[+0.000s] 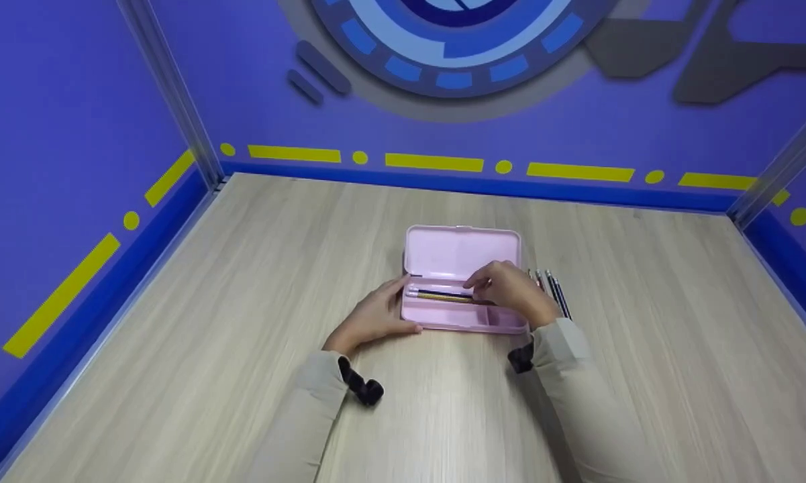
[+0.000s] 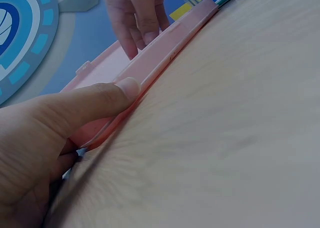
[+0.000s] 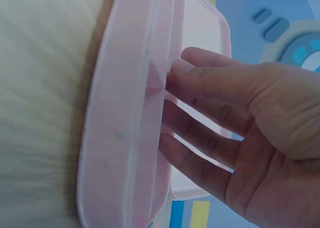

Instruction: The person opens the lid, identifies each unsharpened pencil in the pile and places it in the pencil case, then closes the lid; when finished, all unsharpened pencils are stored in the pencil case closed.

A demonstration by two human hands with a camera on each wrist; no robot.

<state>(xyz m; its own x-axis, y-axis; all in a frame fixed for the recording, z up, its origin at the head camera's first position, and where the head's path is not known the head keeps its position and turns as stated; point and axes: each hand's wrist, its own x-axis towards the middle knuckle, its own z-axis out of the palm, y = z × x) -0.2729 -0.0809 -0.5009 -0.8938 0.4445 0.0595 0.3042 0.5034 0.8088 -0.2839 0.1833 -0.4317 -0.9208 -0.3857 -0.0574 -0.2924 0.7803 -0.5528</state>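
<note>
An open pink pencil case [image 1: 446, 315] stands on the table, its lid [image 1: 453, 248] tipped back. My left hand [image 1: 379, 312] grips the case's left end; in the left wrist view its thumb [image 2: 107, 98] presses along the front wall. Dark and gold pencils [image 1: 439, 296] with pale ends lie in the rear compartment. Over their right part reaches my right hand [image 1: 507, 288]. Seen from the right wrist, its fingers [image 3: 200, 153] are loosely bent into the case, no pencil visible between them. Their tips are partly hidden by the case's inner wall.
Several more pencils [image 1: 558, 295] lie on the table just right of the case, partly behind the right wrist. A small divider [image 1: 487, 315] splits the front compartment. Blue patterned panels [image 1: 275, 121] border the wood-grain table [image 1: 275, 235] at the back and sides.
</note>
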